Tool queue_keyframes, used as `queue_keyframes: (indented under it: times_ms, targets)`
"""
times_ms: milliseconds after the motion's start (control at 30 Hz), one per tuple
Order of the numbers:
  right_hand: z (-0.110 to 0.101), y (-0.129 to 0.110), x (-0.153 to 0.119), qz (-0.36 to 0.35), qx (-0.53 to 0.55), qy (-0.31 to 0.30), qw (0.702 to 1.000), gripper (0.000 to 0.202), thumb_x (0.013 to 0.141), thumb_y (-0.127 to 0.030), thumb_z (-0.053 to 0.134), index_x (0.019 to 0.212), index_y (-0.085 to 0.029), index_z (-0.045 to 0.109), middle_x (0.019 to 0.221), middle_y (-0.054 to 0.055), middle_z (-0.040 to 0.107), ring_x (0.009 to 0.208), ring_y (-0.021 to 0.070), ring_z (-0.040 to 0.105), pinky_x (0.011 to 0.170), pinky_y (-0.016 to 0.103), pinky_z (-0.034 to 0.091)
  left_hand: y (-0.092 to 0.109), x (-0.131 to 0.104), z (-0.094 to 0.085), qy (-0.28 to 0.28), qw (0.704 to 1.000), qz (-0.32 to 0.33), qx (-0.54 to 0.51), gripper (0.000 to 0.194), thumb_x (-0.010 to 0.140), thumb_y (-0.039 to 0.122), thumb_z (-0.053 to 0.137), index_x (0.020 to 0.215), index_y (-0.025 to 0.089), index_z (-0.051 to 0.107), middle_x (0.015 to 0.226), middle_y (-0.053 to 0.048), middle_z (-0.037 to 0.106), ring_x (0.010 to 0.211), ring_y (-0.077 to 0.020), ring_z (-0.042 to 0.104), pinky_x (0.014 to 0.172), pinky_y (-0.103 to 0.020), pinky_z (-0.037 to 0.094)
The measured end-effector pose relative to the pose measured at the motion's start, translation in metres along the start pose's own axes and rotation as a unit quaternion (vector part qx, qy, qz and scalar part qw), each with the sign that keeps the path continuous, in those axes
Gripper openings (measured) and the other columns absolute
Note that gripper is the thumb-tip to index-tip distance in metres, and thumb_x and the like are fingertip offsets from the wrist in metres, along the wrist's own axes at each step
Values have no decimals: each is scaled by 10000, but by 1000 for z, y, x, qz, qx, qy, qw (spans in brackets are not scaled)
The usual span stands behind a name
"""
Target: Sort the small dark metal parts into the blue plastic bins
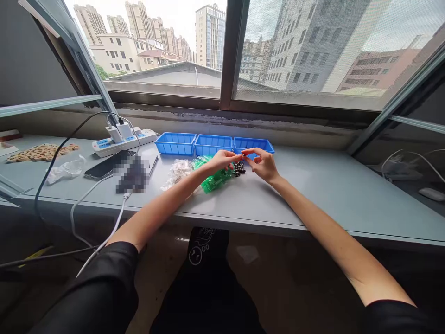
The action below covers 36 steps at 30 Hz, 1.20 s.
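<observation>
My left hand (222, 160) and my right hand (261, 164) meet above the desk, fingertips pinched together. What they hold between them is too small to make out. Below and between them lies a small pile of dark, shiny parts (238, 169). Green plastic packaging (216, 182) lies under my left hand, beside clear plastic bags with pale contents (179, 170). Just behind stand three blue bins in a row: the left one (175, 144), the middle one (213, 145) and the right one (259, 145), which has something dark inside.
On the left of the desk (313, 185) are a white power strip (125, 141) with plugs, a black phone (109, 164), a blurred dark object (132, 175) with a white cable, a crumpled clear bag (66, 170) and many small wooden pieces (40, 152). A window rises behind.
</observation>
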State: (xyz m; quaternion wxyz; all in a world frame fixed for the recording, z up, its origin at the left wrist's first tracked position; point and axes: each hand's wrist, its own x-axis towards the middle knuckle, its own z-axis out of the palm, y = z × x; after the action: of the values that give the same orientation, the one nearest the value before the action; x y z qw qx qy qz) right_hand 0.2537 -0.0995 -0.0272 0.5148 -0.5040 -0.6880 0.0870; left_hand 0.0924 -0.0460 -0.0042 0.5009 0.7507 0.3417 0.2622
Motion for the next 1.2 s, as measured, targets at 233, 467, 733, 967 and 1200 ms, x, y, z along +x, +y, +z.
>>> queue_keyframes:
  times_ms: [233, 467, 733, 967, 1200]
  targets:
    - [1, -1, 0, 0, -6, -6, 1000, 363, 717, -497, 615, 897, -188, 675, 796, 50, 699, 373, 74, 428, 394, 241, 360, 4, -6, 0, 7, 1000, 1, -23, 349, 722, 447, 633, 822, 115, 667, 787, -49, 632, 538, -67, 485, 493, -203, 350]
    - [8, 1, -2, 4, -25, -16, 1000, 272, 735, -395, 599, 924, -209, 664, 845, 42, 702, 390, 82, 476, 407, 236, 375, 3, -4, 1, 28, 999, -19, -11, 296, 681, 402, 678, 789, 127, 652, 646, -7, 594, 520, -77, 480, 483, -210, 340]
    - [11, -6, 1, 19, 4, -14, 1000, 257, 742, -377, 576, 899, -195, 664, 864, 51, 692, 369, 65, 428, 388, 238, 372, 7, -7, -2, 28, 998, -27, -40, 303, 715, 421, 641, 802, 134, 598, 735, 1, 594, 488, -59, 491, 425, -187, 336]
    - [3, -4, 5, 18, 6, 22, 1000, 303, 794, -411, 482, 864, -189, 676, 887, 62, 668, 389, 71, 413, 377, 244, 368, 8, -6, -2, 67, 994, -58, -59, 309, 705, 381, 686, 878, 143, 593, 753, -14, 610, 486, -64, 502, 408, -184, 336]
    - [-5, 8, 11, 36, -9, 97, 995, 287, 739, -446, 563, 761, -184, 678, 768, 66, 682, 507, 132, 539, 427, 251, 416, 13, -9, -1, 30, 998, -37, -29, 379, 681, 509, 647, 691, 131, 667, 747, -40, 643, 513, -71, 468, 428, -194, 316]
